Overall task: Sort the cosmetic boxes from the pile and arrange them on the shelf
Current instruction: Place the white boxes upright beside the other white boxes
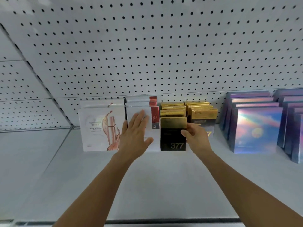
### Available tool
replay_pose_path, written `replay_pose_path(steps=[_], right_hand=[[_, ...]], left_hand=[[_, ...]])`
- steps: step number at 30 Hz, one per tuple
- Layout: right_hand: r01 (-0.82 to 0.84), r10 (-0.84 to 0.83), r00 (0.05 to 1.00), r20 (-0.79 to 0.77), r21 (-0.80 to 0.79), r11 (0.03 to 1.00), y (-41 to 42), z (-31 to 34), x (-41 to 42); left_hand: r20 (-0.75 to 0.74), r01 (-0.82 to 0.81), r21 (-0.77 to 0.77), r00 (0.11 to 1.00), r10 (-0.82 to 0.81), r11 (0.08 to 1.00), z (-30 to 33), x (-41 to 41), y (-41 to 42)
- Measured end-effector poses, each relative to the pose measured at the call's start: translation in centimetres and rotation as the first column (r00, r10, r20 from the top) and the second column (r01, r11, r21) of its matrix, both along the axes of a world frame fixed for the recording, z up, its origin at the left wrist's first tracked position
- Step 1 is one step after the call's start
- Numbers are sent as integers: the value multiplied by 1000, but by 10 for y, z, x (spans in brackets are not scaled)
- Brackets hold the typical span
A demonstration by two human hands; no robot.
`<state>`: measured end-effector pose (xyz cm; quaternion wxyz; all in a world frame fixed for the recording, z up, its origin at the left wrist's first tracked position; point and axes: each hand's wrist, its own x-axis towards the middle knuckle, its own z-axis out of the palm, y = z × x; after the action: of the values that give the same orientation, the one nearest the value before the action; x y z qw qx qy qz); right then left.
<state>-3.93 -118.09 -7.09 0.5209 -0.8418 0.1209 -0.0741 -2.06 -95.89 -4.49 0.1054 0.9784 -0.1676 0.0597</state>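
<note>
Both bare forearms reach forward and up from the lower edge of the view, well apart at the bottom and coming closer near the wrists. The left hand (136, 130) is flat, its fingers straight and together, the thumb spread to the right. The right hand (196, 134) has curled fingers, thumb pointing left.

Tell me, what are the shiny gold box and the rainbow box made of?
Gold box: probably cardboard with metallic foil on top, since it gleams like a mirror above a flat black part. Rainbow box: probably cardboard too, with a holographic coating, since colours shimmer across its front.
</note>
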Motion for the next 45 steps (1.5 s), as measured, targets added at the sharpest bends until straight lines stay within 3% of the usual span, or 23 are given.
replay_pose_path(steps=[10,16,21,34,45], right_hand=[[50,-48,999,20,-62,997,8,1,2],[-56,64,998,8,-385,921,39,10,-40],[-178,243,967,75,-485,857,100,14,-94],[-373,450,881,145,-372,850,352,15,-191],[-591,719,681,136,-478,650,552,18,-192]], left_hand=[[-48,-15,-31,999,13,999,-2,-12,-2],[-18,-18,-69,1000,17,997,-7,-50,19],[105,-19,-193,994,40,981,-10,-101,60],[0,-323,-320,940,341,891,-4,-233,299],[43,-536,-257,825,564,804,6,-296,499]])
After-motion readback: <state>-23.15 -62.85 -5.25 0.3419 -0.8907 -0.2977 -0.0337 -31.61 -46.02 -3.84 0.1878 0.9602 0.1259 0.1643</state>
